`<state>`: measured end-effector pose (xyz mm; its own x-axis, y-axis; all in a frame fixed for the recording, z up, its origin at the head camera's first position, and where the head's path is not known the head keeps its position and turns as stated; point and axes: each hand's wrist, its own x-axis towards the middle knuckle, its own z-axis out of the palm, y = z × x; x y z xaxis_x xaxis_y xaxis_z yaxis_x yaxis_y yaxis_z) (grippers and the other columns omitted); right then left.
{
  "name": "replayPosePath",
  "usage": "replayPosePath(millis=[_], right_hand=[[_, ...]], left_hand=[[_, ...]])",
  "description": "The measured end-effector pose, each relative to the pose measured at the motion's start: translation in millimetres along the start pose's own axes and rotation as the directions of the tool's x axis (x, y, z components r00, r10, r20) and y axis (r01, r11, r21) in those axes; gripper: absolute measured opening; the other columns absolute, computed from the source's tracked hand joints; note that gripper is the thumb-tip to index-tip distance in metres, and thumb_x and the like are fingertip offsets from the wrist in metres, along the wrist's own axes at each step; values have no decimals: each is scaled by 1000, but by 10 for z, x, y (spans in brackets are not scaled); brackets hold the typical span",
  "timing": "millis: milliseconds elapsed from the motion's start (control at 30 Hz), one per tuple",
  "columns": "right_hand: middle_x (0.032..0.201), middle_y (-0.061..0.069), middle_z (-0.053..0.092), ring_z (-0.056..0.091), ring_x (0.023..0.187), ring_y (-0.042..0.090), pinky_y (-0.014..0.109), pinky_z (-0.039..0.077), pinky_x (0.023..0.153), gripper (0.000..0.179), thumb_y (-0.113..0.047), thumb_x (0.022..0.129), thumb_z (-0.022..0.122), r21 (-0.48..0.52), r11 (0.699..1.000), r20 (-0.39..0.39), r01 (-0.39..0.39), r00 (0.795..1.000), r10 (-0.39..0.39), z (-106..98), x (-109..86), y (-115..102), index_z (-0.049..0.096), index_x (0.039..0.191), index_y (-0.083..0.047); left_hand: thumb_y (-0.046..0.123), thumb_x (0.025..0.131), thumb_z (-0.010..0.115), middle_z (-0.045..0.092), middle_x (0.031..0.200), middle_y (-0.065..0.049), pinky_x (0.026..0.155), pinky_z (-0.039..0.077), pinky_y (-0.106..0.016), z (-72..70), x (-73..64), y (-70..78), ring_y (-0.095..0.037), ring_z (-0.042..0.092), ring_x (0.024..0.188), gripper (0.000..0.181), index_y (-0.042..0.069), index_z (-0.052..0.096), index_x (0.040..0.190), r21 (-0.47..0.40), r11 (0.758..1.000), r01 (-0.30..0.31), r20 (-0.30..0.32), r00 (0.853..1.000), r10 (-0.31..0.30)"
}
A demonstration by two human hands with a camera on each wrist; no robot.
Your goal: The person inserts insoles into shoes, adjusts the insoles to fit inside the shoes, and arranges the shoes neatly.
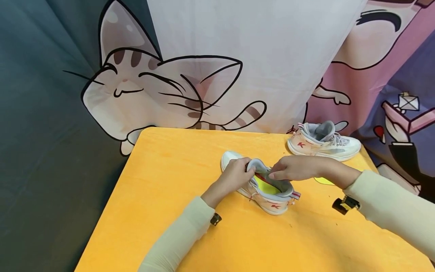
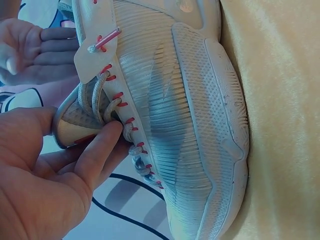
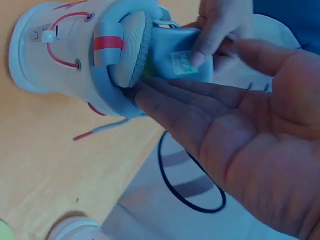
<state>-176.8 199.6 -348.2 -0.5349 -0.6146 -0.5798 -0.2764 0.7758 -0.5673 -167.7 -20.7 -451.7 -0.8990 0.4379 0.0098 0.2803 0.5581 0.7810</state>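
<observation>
A white sneaker [image 1: 272,204] with red marks stands on the yellow table, its toe pointing away to the left. Inside it shows a yellow-green insole [image 1: 266,187]. My left hand [image 1: 235,174] pinches the tongue [image 2: 75,122] between thumb and fingers, holding it up beside the laces [image 2: 100,102]. My right hand [image 1: 297,167] is at the shoe's opening. In the right wrist view its nearly straight fingers [image 3: 185,102] reach into the opening between tongue and heel, and the fingertips are hidden inside.
A second white sneaker [image 1: 323,145] stands at the back right of the yellow table [image 1: 170,189]. Partly hidden under my right forearm lies a flat yellow-green piece [image 1: 324,181]. A cat-printed curtain [image 1: 210,30] hangs behind the table.
</observation>
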Motion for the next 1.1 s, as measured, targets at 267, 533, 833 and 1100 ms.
replayPosePath(millis=[267, 533, 833, 1100], right_hand=[[63, -4, 37, 34, 57, 11, 27, 34, 61, 44, -45, 104, 56, 101, 982, 168, -156, 976, 138, 20, 229, -118, 52, 72, -16], [59, -6, 31, 26, 52, 7, 24, 28, 55, 51, -39, 107, 54, 180, 957, 302, -228, 939, 167, 23, 410, -163, 40, 62, -18], [66, -4, 34, 33, 60, 10, 25, 31, 59, 40, -38, 107, 55, 252, 925, 346, -286, 919, 190, 134, 562, 14, 42, 75, -16], [74, 1, 41, 39, 65, 14, 26, 35, 62, 20, -26, 105, 50, 379, 892, 270, -248, 951, 150, 232, 577, 98, 48, 95, -9]], left_hand=[[19, 105, 58, 62, 74, -1, 51, 43, -19, -15, -4, -3, -8, 53, 55, 15, 7, 67, 104, -29, 999, -14, 6, 1000, 14], [14, 106, 54, 57, 72, -2, 49, 39, -19, -18, 2, -6, -8, 45, 50, 18, 4, 68, 108, -38, 999, 4, -22, 1000, -5], [12, 106, 52, 56, 70, -2, 48, 37, -18, -18, -12, 27, -8, 44, 49, 17, 3, 67, 108, -62, 997, 46, 3, 999, -46], [12, 107, 52, 50, 66, -1, 47, 35, -19, -21, -15, 32, -8, 40, 48, 17, 4, 66, 104, -55, 998, 39, -17, 999, -40]])
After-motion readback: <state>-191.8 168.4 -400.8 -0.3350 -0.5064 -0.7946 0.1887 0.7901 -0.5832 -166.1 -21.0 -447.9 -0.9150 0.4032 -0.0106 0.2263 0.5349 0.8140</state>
